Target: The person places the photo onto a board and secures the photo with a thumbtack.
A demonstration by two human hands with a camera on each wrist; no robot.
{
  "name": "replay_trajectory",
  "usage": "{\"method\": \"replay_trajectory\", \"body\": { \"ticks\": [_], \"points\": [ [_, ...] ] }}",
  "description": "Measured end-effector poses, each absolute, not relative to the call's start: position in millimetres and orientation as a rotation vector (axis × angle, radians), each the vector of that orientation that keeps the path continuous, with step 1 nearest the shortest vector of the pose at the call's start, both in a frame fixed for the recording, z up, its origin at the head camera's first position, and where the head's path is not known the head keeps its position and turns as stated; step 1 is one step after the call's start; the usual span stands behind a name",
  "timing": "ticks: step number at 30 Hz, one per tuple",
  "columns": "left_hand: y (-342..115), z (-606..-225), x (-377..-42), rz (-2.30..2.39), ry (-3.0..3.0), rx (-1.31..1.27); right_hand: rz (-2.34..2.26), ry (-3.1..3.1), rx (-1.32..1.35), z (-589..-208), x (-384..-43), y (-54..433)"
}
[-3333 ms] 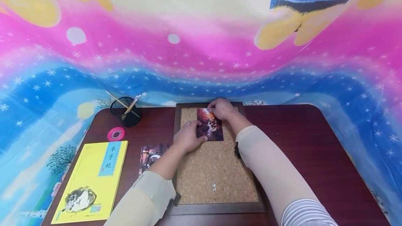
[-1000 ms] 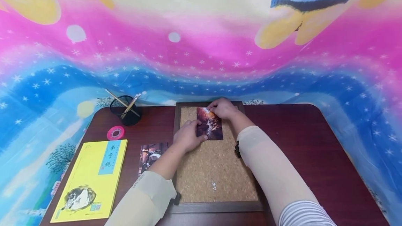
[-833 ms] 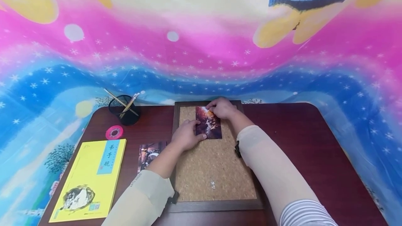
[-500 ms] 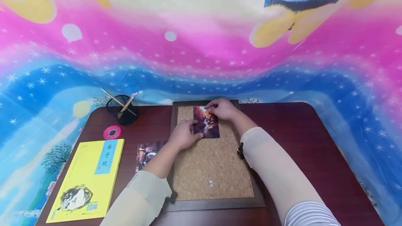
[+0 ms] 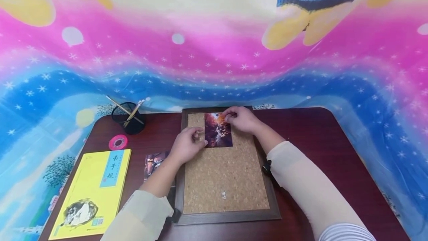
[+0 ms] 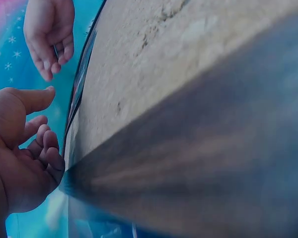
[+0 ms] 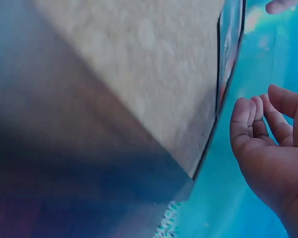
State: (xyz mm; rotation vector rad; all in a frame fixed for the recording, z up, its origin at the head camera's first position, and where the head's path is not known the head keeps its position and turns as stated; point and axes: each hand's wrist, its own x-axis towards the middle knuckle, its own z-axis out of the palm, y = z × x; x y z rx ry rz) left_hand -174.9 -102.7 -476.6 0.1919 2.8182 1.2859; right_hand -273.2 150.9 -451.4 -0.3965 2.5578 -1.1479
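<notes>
A photo (image 5: pixel 218 131) of a reddish autumn scene lies on the upper part of a brown-framed cork board (image 5: pixel 227 174). My left hand (image 5: pixel 185 145) hovers at the photo's left edge, fingers loosely bent, thumb tip close to its lower left side. Beside the upper right corner is my right hand (image 5: pixel 244 119), its fingertips near the photo's edge. In the left wrist view the left hand (image 6: pixel 25 153) holds nothing; in the right wrist view the right hand (image 7: pixel 273 144) is also loosely curled around nothing. Both wrist views show the board edge-on, with the photo as a thin strip.
Left of the board lies a second photo (image 5: pixel 155 164), partly covered by my left forearm. Farther left are a yellow book (image 5: pixel 90 196), a pink tape roll (image 5: pixel 118 143) and a black mesh pen holder (image 5: pixel 133 125) with sticks. A small whitish patch (image 5: pixel 223 195) marks the board's lower part.
Both hands have drawn away from the photo, the left to the left and the right to the right. The photo stays on the board; the whole view has shifted slightly.
</notes>
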Motion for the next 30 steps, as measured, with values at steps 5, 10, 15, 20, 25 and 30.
{"method": "replay_trajectory", "body": {
  "ticks": [5,10,15,20,25,30],
  "points": [
    [-113,-474,-170,1.245,2.853,0.179,-1.152,2.547,-0.421,-446,-265,164],
    [-124,-470,-166,1.184,2.889,0.158,-1.153,2.574,-0.435,-439,-254,179],
    [-134,-464,-161,1.161,2.885,0.135,-1.144,2.616,-0.445,-433,-245,194],
    [-142,-458,-152,1.195,2.855,0.096,-1.145,2.642,-0.441,-431,-236,208],
    [-151,-455,-145,1.181,2.843,0.077,-1.158,2.672,-0.412,-430,-227,222],
    [-160,-451,-138,1.21,2.833,0.063,-1.159,2.701,-0.399,-429,-220,237]
  ]
}}
